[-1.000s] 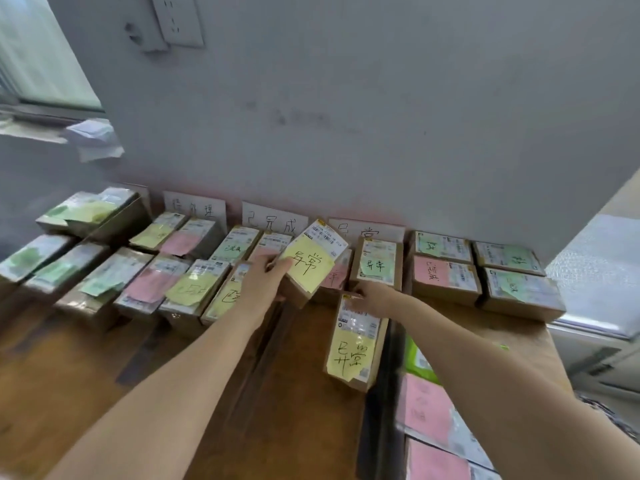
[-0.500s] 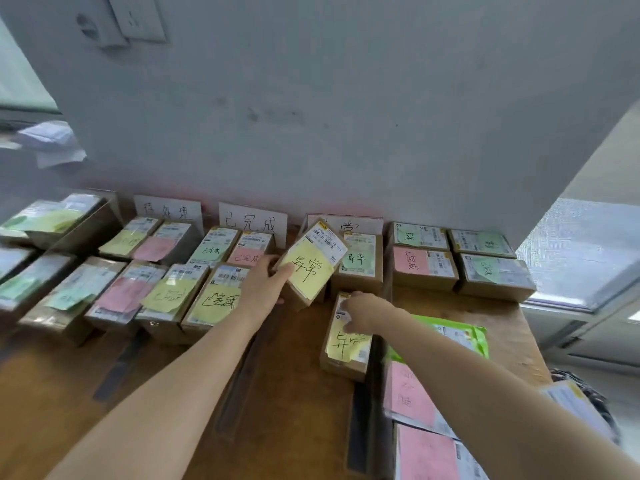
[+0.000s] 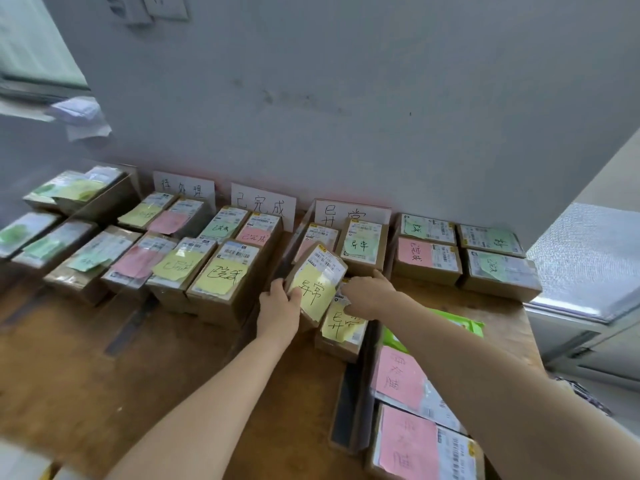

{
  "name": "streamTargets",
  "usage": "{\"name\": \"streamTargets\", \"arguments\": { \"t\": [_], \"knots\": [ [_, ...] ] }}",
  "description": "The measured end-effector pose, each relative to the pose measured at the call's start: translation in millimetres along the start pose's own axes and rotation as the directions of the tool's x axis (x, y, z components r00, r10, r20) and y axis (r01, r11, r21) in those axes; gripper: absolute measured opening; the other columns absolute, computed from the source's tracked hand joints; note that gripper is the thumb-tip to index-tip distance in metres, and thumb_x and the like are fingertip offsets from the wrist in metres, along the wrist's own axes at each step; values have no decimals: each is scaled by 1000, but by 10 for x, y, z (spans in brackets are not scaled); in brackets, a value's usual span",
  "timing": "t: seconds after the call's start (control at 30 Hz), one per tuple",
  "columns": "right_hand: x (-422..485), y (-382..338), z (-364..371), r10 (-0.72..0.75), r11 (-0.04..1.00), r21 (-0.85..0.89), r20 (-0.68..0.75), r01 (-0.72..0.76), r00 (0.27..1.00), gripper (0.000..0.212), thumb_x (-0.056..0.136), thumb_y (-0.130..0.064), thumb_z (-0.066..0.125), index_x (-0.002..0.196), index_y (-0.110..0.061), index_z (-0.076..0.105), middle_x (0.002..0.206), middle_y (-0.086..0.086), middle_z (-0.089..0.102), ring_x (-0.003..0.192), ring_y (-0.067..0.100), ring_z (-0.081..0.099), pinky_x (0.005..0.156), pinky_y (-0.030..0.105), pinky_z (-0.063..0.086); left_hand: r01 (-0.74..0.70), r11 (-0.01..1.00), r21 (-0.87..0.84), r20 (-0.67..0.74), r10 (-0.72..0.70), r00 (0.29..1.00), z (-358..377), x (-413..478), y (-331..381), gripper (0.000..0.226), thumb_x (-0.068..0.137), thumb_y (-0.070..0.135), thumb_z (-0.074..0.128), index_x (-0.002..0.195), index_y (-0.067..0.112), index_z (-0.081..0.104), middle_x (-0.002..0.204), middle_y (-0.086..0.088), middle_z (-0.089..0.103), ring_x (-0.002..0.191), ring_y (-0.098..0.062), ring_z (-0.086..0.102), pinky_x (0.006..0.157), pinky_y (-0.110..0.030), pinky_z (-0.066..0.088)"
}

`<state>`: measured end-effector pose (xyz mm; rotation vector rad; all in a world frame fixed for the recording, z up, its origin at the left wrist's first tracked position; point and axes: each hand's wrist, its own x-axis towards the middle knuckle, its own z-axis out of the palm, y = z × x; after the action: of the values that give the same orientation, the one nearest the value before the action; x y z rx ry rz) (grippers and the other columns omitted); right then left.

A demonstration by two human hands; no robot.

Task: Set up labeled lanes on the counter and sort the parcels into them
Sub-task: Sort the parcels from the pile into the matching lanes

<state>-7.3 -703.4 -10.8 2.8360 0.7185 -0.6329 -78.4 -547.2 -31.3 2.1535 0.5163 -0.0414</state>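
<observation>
Both hands held yellow-noted parcels in front of the third label card.
Nearest, at the right of the counter [image 3: 173, 375], two pink-noted parcels [image 3: 408, 445] lay flat, with a green bag [image 3: 464, 322] just beyond them. Further in, the right hand [image 3: 369, 296] curled its fingers over the far end of the flat parcel [image 3: 341, 329], which lay on the counter. Just beside it, the left hand [image 3: 278, 308] gripped the lower edge of the tilted parcel [image 3: 317, 282], which was tipped up off the wood. Behind sat rows of noted parcels [image 3: 221, 275], and three handwritten label cards [image 3: 263, 204] leaned on the wall.
</observation>
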Motion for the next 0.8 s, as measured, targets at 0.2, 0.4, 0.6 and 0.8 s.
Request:
{"name": "streamTargets", "arguments": {
  "t": [0.2,0.4,0.6,0.8],
  "knots": [
    [30,-9,31,-54,998,-8,96,55,994,36,98,-31,47,131,-17,53,133,3,55,128,22,47,116,53,17,255,964,-78,30,-253,967,116,-92,-176,55,102,29,37,151,17,16,149,-22,23,124,-39,43,97,-42,40],
    [7,-50,59,-40,995,-89,118,51,992,48,93,-47,57,128,-15,52,131,7,54,120,27,52,98,49,39,-32,857,515,185,-74,980,182,-98,-290,71,97,39,45,152,32,0,160,-10,-3,134,-36,38,96,-44,47],
    [56,-174,232,12,1000,-3,173,-11,985,103,73,-61,72,152,-18,24,159,11,13,142,44,19,107,64,31,-186,627,756,245,-7,970,154,28,-266,73,92,28,57,150,34,12,151,-7,20,118,-33,53,79,-37,48],
    [173,-222,420,-13,998,70,148,3,989,115,75,-43,80,155,-10,4,161,12,-7,143,50,-8,113,63,23,-275,577,769,248,128,960,175,95,-288,64,92,18,56,146,29,23,137,-6,34,101,-31,60,70,-37,48]
  ]
}}
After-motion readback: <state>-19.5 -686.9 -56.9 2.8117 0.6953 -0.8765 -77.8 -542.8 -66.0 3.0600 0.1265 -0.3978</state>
